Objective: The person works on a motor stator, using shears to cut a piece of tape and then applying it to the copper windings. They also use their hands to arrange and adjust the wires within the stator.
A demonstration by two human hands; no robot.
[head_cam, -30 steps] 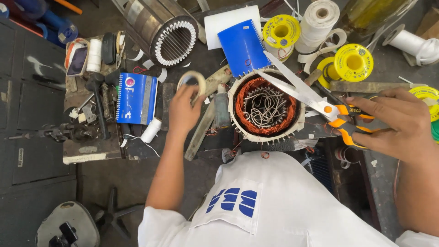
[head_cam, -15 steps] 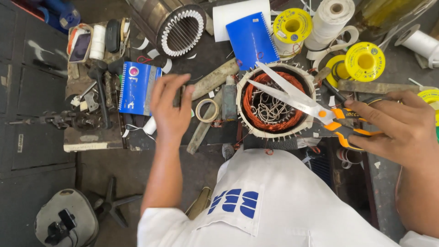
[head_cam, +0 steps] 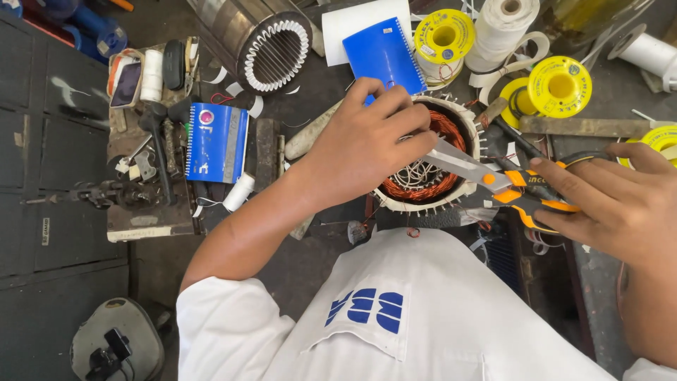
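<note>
1. Motor stator [head_cam: 451,190] sits mid-worktop, right in front of the person, bore facing up w/ copper windings and a tangle of pale leads inside. Left hand [head_cam: 367,144] lies over its near-left rim, fingers curled down and pinching at the winding edge; exactly what's pinched is hidden under the fingers.
2. Right hand [head_cam: 613,201] grips the orange handles of the scissors [head_cam: 486,173], fingers closed through the loops. Scissors' long axis runs right-to-left and slightly up; blades point into the stator bore toward the left hand's fingertips. Blades look nearly closed, tip tucked under the left fingers.
3. Key relation: blade tip and left fingertips meet at the same spot on the winding, so fingers are just beside the cutting edge.
4. Left hand is nearer the stator; right stays off to the right, past the rim.
5. Around: blue notebook [head_cam: 384,53] touching the far rim, yellow spools [head_cam: 560,85] far-right, white twine cone [head_cam: 504,28], another stator core [head_cam: 271,42] far-left, blue box [head_cam: 215,141] left w/ hand tools beside it.
</note>
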